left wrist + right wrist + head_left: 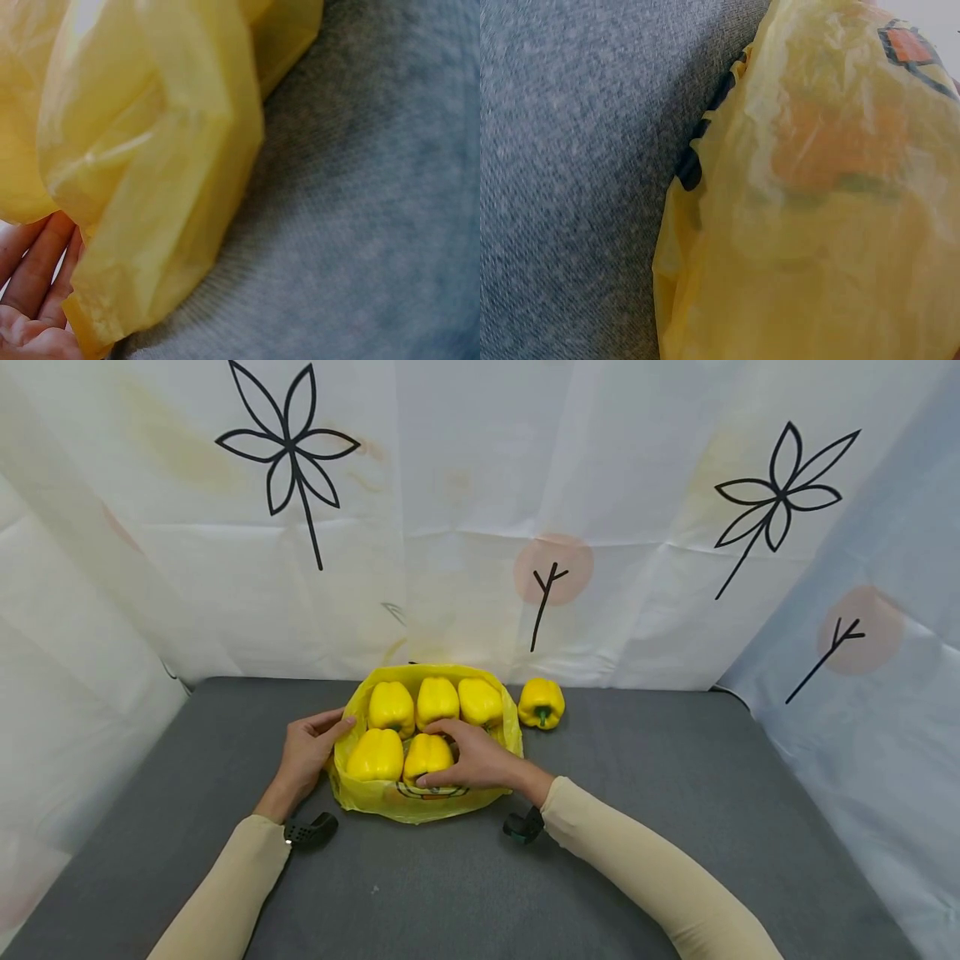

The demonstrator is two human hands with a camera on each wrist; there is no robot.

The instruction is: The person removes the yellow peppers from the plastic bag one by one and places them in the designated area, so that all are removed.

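A yellow plastic bag (420, 810) lies with its mouth open, holding several yellow bell peppers in two rows. My right hand (480, 757) reaches over its right side and grips the front-row bell pepper (427, 753), thumb at the near side and fingers at the far side. My left hand (303, 752) rests against the bag's left rim, its fingers fairly straight. In the left wrist view those fingers (41, 262) lie beside the bag's folds (172, 202). Only the bag's printed side (817, 225) and the tabletop appear in the right wrist view; my right hand is hidden there.
One loose yellow bell pepper (542, 703) lies just right of the bag, stem end toward me. Everything stands on a dark grey table (637, 752). White curtains (465, 552) with printed leaves hang behind the table and along its sides.
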